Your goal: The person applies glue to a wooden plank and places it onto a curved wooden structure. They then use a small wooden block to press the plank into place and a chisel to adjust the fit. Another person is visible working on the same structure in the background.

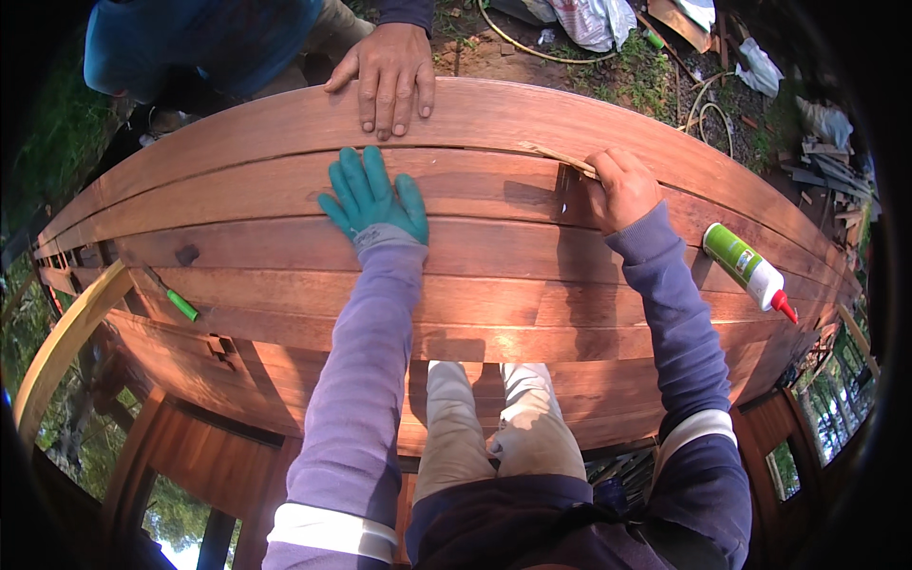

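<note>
My left hand (pixel 376 198), in a green-and-grey work glove, lies flat with fingers apart on the reddish wooden planks (pixel 484 249). Bare and closed, my right hand (pixel 624 188) pinches a thin wooden stick (pixel 560 158). The stick's free end points left, close to the seam between the two farthest planks. At the far edge, a co-worker's bare hand (pixel 391 81) rests on the outermost plank, just beyond my glove. To the right of my right forearm lies a white-and-green squeeze bottle (pixel 746 264) with a red nozzle.
A slim tool with a green handle (pixel 181 305) lies on the planks at left, near a curved pale timber (pixel 71 332). Past the far edge, the ground holds a hose (pixel 546 52), plastic bags (pixel 594 21) and wood scraps (pixel 836 176). Dark seams run between the planks.
</note>
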`<state>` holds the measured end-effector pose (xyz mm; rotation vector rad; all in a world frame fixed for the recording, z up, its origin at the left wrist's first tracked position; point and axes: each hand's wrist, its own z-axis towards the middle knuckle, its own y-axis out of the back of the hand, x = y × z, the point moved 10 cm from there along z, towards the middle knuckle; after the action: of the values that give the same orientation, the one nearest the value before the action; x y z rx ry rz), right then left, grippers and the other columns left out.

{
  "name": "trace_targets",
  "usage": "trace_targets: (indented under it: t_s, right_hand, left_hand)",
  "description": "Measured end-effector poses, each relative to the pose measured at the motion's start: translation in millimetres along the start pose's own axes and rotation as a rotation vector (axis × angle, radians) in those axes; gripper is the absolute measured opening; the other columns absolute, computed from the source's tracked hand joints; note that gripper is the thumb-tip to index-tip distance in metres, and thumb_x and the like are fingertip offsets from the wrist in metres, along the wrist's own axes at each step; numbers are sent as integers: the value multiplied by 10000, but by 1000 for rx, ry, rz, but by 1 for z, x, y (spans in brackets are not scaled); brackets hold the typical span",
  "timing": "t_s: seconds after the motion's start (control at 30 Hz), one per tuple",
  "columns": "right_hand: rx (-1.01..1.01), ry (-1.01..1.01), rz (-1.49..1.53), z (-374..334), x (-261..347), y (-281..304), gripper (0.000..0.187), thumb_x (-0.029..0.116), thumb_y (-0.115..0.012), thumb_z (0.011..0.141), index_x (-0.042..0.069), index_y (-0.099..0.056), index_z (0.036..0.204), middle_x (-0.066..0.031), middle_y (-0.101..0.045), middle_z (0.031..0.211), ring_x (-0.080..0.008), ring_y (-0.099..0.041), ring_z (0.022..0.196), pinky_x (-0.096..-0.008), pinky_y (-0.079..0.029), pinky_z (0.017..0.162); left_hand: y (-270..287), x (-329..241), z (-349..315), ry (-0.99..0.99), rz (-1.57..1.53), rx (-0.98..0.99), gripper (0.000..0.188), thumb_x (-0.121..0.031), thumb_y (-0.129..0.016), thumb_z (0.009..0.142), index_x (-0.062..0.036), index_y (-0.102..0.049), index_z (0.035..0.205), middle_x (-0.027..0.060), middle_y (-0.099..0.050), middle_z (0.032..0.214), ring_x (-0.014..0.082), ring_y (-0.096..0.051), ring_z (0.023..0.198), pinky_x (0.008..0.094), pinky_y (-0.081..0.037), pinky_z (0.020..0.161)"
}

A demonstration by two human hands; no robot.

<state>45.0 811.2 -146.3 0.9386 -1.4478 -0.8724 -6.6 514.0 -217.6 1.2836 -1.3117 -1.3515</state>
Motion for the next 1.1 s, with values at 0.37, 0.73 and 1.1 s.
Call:
trace_targets:
  t_s: [0.37,0.73,1.1]
  right_hand:
    - [54,179,248,-26,131,-85,181,66,-657,782,60,-631,961,-113,-603,913,-316,-608,902,-430,-488,778]
    - [110,154,184,-7,140,-102,207,7,-594,776,41,-641,976,-157,-607,864,-379,-622,858,-471,-486,730]
    - [63,152,379,-34,137,-83,357,23,-601,710,27,-683,1057,-156,-628,898,-369,-612,841,-455,-488,762]
  left_hand:
    - [-9,4,1,19,-29,38,597,-391,-463,1018,-99,-408,1536,189,-303,1630,388,-247,1514,672,-99,1205]
    - [-6,6,1,61,-125,54,620,-375,-433,1029,-100,-336,1576,157,-229,1669,366,-161,1552,646,-36,1236]
    - [-11,7,-6,86,-112,127,650,-434,-440,1013,-114,-355,1573,148,-231,1677,367,-179,1553,660,-56,1223]
